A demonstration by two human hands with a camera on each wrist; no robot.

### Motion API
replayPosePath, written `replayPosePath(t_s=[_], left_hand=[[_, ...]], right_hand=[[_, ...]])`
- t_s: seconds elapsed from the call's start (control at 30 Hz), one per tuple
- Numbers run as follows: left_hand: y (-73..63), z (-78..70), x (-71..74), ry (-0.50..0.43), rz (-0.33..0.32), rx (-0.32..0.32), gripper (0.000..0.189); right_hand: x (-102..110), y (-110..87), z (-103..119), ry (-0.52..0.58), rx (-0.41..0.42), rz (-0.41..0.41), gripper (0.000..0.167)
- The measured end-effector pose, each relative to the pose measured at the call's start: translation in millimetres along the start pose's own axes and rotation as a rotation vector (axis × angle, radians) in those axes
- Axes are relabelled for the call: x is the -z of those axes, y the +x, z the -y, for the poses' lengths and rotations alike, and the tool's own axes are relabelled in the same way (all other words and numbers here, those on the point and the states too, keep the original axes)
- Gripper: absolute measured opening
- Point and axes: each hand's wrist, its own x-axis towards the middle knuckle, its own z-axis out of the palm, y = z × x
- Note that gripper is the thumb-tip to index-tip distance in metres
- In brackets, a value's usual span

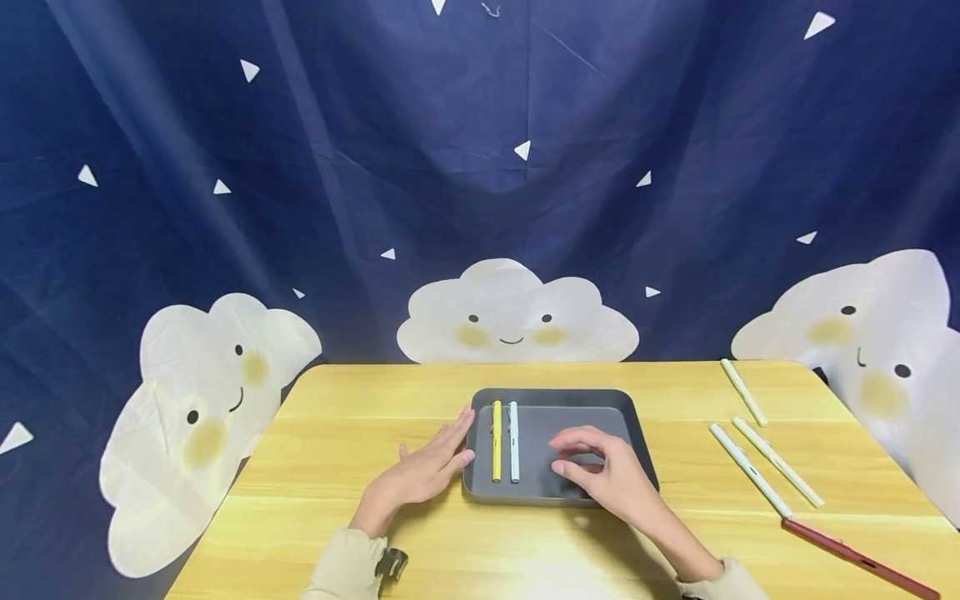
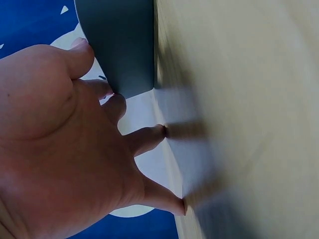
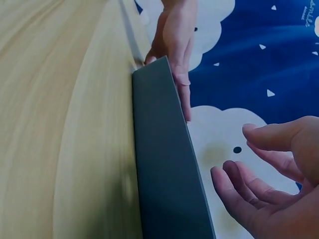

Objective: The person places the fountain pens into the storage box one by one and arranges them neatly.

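Observation:
A dark grey tray (image 1: 555,500) stands on the table, with a yellow pen (image 1: 497,442) and a pale blue pen (image 1: 513,442) lying side by side in its left part. My left hand (image 1: 423,473) touches the tray's left wall, its fingers straight; in the left wrist view some fingertips of this hand (image 2: 75,134) meet the tabletop. Above the right half of the tray hovers my right hand (image 1: 611,475), thumb and fingers loosely bent with a gap between them. Nothing shows between those fingers in the right wrist view, where the tray's front wall (image 3: 162,159) is beside the hand.
Right of the tray lie a pale green pen (image 1: 744,392), another light green pen (image 1: 778,462), a pale blue pen (image 1: 750,471) and a dark red pen (image 1: 858,558) whose end meets the blue one. Behind the wooden table (image 1: 390,387) hangs a blue cloud-print curtain (image 1: 450,167).

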Motion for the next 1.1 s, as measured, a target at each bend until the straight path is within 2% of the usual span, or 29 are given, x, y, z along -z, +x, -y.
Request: replayPosePath(t_s=[0.3,0.5,0.77,1.1], left_hand=[[3.2,-2.2,-2.3,-0.002,-0.002,-0.014,0.064],[1.0,-2.5,-0.9,-0.001,0.0,-0.001,0.065],[1.3,0.1,0.2,0.008,-0.005,-0.009,0.064],[-1.3,-2.3,2.3,0.006,0.0,-0.014,0.064]], right_hand=[[15.2,-16.9,1.2,-0.045,0.111,-0.056,0.023],[27.5,-30.3,0.2,-0.046,0.17,-0.069,0.025],[48.9,-48.0,-1.0,-0.1,0.166,-0.073,0.028],[84.6,-66.5,-6.7,-0.178,0.183,-0.118,0.036]])
